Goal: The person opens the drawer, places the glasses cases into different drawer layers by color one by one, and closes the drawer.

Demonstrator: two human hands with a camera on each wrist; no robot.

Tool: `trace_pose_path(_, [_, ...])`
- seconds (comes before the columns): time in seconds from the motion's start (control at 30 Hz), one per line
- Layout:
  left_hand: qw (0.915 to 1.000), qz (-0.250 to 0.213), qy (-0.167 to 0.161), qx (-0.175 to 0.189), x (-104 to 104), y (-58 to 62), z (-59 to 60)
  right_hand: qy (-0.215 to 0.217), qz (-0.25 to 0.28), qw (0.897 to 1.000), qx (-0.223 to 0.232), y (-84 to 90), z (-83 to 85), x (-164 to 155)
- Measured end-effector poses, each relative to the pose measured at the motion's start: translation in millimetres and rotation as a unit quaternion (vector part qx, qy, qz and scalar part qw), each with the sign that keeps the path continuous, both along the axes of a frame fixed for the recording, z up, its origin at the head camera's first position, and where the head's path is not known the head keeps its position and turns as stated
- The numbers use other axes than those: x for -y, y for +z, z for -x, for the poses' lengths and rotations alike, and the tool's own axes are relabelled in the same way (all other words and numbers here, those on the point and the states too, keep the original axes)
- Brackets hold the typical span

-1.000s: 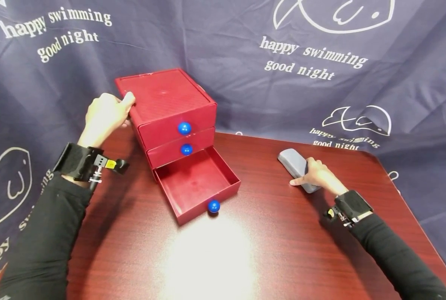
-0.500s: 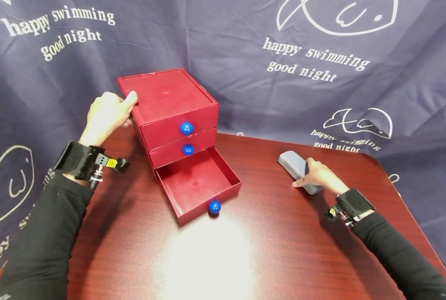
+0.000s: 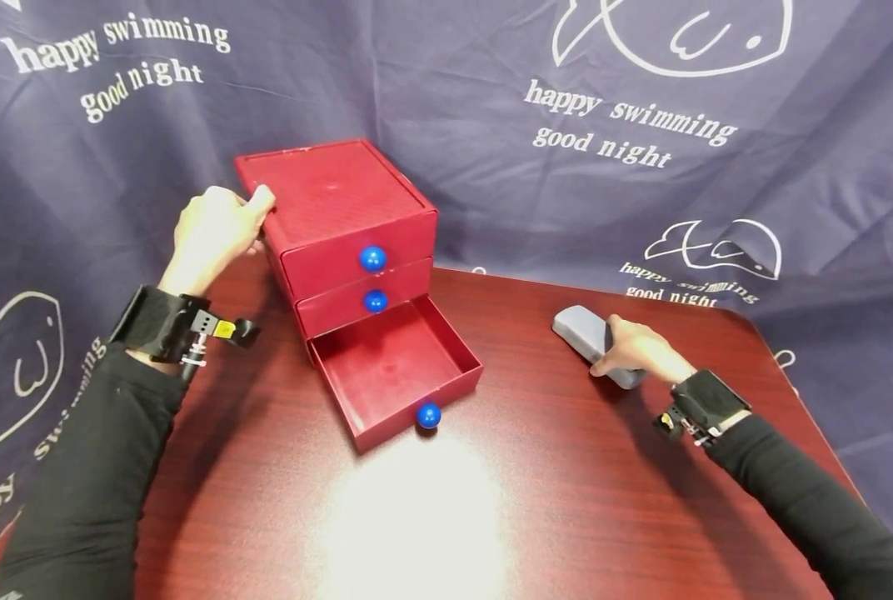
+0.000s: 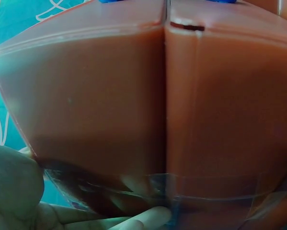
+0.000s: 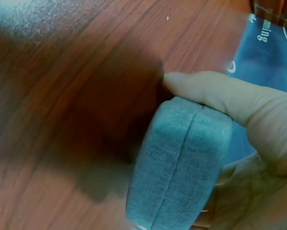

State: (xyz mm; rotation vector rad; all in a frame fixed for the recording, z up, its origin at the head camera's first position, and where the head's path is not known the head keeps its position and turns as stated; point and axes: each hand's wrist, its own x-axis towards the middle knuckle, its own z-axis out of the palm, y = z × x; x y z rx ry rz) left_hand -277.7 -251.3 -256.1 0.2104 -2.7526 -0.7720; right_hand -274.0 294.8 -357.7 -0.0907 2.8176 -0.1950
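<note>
A red plastic drawer cabinet point(image 3: 334, 187) stands on the table, left of centre in the head view. Its bottom drawer point(image 3: 390, 367) is pulled out and has nothing inside. My left hand point(image 3: 217, 229) grips the cabinet's upper left edge, thumb on top and fingers down the side. The left wrist view shows its fingers against the red wall point(image 4: 95, 105). To the right, my right hand point(image 3: 637, 346) holds a grey glasses case point(image 3: 581, 332) across its near half, thumb on one long side. Fabric and a seam show on the case point(image 5: 177, 163) in the right wrist view.
Blue knobs mark the closed top drawer point(image 3: 311, 267) and middle drawer point(image 3: 334, 310). A dark blue printed curtain point(image 3: 476, 125) hangs behind and beside the brown table point(image 3: 551, 467). Bright glare lies on the tabletop in front of the pulled-out drawer.
My right thumb has drawn in against the glasses case, which has shifted slightly. The left hand, the cabinet and its drawers look unchanged.
</note>
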Motion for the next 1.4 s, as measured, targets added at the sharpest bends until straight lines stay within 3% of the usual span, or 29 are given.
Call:
trace_pose_path(0.97, [1.0000,-0.003,0.008,0.004,-1,-0.7,-1.0,0.027,-0.032,0.999,0.000,5.8,-0.3,17])
trace_pose_path(1.4, [0.9999,0.000,0.010,0.008,0,-0.6,-0.1,0.005,-0.044,0.999,-0.027,4.2,-1.3,26])
